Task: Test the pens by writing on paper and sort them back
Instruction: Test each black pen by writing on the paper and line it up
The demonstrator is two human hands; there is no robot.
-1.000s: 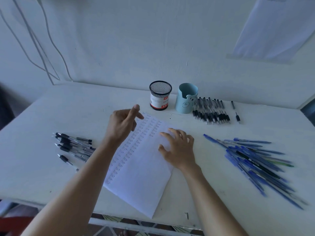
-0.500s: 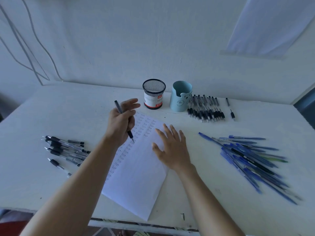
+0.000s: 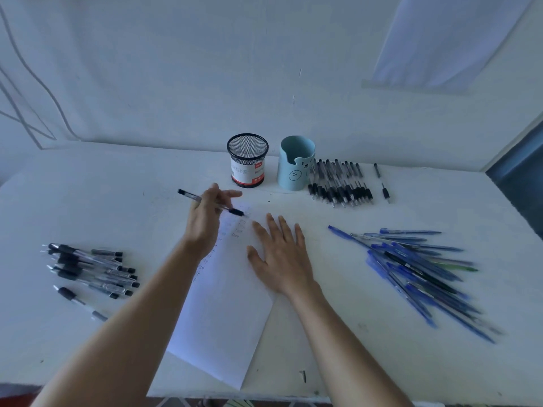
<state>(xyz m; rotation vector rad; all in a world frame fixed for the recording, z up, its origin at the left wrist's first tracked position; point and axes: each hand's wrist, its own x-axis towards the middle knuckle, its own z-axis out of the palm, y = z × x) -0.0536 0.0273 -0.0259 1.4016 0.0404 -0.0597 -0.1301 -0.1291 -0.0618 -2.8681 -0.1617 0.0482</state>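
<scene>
Pinched in the curled fingers of the left hand is a clear-barrelled black pen. It lies almost level, its dark grip end out over the far corner of the paper; I cannot tell whether the tip touches the sheet. The right hand lies flat on the paper with its fingers straight and spread, holding nothing. Rows of small written marks run down the sheet, and the left forearm crosses over them and hides its left edge.

Beyond the paper, near the wall, a black mesh cup with a red and white label stands upright beside a pale blue cup with a bear face. Just right of the blue cup a row of black pens lies side by side, with two more small black pieces a little apart. A loose heap of blue pens fans out on the table to the right of the hands, and a cluster of black-capped pens lies to the left. Cables run down the wall at the left.
</scene>
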